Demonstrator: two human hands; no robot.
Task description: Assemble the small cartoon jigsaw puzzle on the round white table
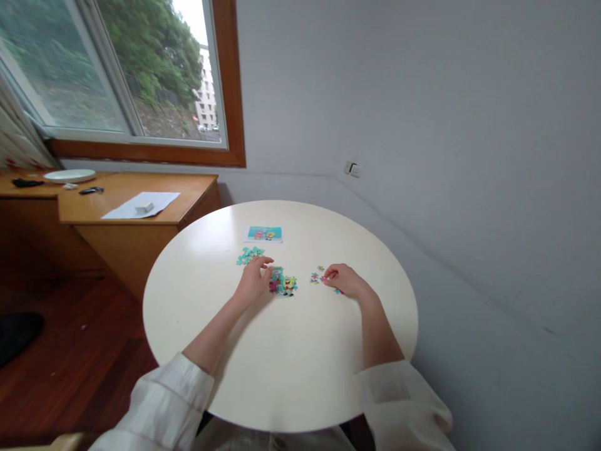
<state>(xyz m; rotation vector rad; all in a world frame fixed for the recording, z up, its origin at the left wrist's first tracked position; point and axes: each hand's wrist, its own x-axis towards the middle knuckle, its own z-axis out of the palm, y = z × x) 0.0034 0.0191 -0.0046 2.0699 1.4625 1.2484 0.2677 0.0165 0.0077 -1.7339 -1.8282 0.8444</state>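
One part-joined puzzle (290,286) between two hands

It lies mid-surface (282,357). The left hand (255,277), fingers spread and curved, meets its left edge; the right hand (346,279), wrist bent, pinches one pink piece (325,279) near several loose pieces (314,277). Beyond: one turquoise pile (250,255), one picture card (264,234).

Table top (282,357): smooth, glossy
My sleeves (406,401): creased cloth, matt
My puzzle pieces (248,255): printed, card or plastic, I can't tell
Desk (129,241): wood, slight sheen
Sheet (162,199): paper, matt
Floor (84,357): wood, polished look
Wall (469,125): smooth, matt
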